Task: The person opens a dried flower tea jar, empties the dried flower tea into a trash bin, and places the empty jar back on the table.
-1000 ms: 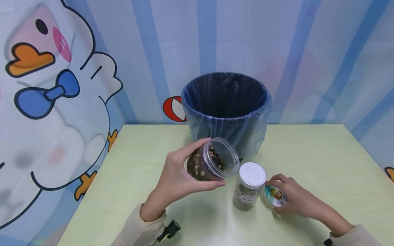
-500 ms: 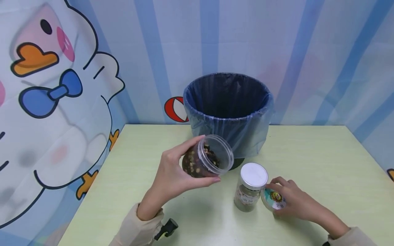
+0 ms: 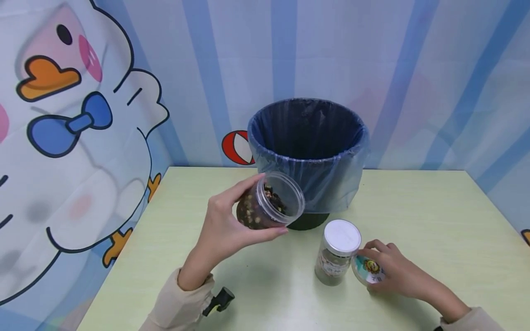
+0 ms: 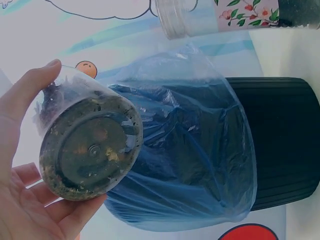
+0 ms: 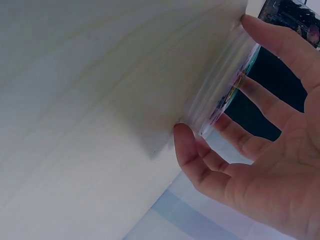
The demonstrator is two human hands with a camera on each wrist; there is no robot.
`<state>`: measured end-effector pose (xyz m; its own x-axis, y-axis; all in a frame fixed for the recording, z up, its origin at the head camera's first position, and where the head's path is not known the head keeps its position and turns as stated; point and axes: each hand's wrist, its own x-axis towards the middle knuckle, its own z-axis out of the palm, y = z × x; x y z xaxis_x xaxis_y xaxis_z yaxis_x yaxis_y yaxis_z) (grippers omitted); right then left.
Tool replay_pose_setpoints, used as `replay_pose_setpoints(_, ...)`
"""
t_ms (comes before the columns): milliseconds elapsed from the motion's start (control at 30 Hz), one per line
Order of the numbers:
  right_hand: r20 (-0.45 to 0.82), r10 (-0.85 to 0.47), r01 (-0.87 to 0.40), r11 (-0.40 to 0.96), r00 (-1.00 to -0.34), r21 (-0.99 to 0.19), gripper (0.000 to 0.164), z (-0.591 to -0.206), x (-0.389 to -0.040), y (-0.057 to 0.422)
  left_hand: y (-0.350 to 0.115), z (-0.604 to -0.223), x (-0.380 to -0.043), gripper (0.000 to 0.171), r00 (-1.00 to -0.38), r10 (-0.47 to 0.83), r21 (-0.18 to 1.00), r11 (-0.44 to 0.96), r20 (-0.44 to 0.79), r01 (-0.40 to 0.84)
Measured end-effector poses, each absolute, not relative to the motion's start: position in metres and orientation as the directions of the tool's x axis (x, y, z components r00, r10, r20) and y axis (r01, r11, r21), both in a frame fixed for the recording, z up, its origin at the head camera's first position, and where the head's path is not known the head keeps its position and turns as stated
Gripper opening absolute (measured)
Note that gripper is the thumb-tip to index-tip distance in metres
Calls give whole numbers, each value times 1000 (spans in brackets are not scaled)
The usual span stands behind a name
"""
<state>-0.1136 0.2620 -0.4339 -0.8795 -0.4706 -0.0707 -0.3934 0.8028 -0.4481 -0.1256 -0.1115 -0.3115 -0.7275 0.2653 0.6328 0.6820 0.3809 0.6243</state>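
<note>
My left hand (image 3: 221, 230) grips a clear plastic jar (image 3: 250, 209), thumb on one side and fingers on the other. Dark dried bits with pale pieces fill its lower part, and its uncovered mouth tilts toward the right. The left wrist view shows the base of this jar (image 4: 92, 150). With fingertips and thumb at opposite edges, my right hand (image 3: 399, 271) holds a round lid (image 3: 368, 269) with a teal and yellow print, low at the tabletop. Just left of the lid stands a second jar (image 3: 330, 263), upright, with a white cap and a floral label.
A black bin (image 4: 280, 145) lined with a blue plastic bag (image 3: 308, 179) stands behind the jars, its opening facing up. The pale table (image 3: 414, 207) runs back to a striped blue backdrop (image 3: 352, 46) with a cartoon duck on the left.
My left hand has carried the tilted jar left and slightly up, away from the standing jar, showing more of the bin's black base. The right hand stays at the lid.
</note>
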Motion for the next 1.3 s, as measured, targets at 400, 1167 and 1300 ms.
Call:
replay_pose_setpoints(400,-74,-475,-393,796,-877,-461,67,-436,-113,265,-121,-303,-131,91,-715,235,607,396,659,689)
replay_pose_setpoints(1167,-79,-477,-392,797,-876,-460,84,-438,-109,268,-130,-291,-139,89,-710,159,600,427,686,676)
replay_pose_setpoints(1300,-105,-489,-384,783,-866,-489,88,-435,-108,270,-130,-289,-142,89,-704,156,595,428,693,680)
